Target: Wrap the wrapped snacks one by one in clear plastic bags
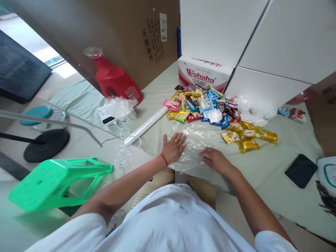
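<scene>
A clear plastic bag (193, 143) lies flattened on the pale green cloth in front of me. My left hand (173, 147) rests on the bag's left part, palm down with fingers stretched out; it wears a ring and a red wrist cord. At the bag's right side, my right hand (215, 159) has its fingers curled in and pinches the plastic. Just beyond the bag sits a heap of wrapped snacks (201, 103) in many colours. Several yellow-wrapped snacks (249, 133) lie to the right of it.
Behind the heap stands a Wahaha carton (204, 75). Left are a red jug (115, 80), a white power bank (106, 115) with a cable and a white roll (145, 126). A green stool (52, 182) is on the floor. Right lies a black wallet-like item (301, 170).
</scene>
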The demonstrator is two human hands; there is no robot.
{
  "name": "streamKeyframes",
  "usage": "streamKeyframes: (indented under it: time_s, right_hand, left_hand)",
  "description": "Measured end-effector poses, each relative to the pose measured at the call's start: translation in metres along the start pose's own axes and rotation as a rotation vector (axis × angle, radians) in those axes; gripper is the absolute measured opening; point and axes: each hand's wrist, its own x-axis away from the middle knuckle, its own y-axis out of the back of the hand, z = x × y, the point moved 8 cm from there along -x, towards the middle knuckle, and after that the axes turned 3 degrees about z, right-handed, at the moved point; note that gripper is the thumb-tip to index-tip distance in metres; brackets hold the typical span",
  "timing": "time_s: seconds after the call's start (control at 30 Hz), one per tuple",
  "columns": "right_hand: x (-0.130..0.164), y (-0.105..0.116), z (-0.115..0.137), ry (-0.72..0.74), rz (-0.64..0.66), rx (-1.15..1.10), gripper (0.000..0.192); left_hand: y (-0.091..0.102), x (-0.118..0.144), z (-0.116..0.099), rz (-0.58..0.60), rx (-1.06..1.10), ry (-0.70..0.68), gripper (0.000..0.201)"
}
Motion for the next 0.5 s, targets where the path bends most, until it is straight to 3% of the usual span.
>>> streamKeyframes:
  time_s: [0.1,0.17,0.3,0.4,0.5]
  right_hand:
    - [0.035,0.012,-0.011,0.104,-0.067,-0.073,0.028]
    - [0.066,0.018,-0.023,0.058,-0.068,-0.101,0.030]
    - [0.109,0.021,-0.046,-0.076,0.080,-0.166,0.028]
    - [0.097,0.057,-0.070,-0.218,-0.037,-0.097,0.030]
    - [0.039,0.115,-0.082,-0.290,-0.291,0.179,0.032]
  left_hand:
    - [0.006,0.000,0.018,0.000,0.013,0.009,0.053]
    - [0.008,0.000,0.028,-0.017,0.025,0.000,0.053]
    - [0.008,-0.002,0.035,-0.035,0.031,-0.036,0.053]
    - [0.007,-0.001,0.035,-0.031,0.019,-0.041,0.056]
    - [0.008,0.002,0.034,-0.039,0.011,-0.030,0.064]
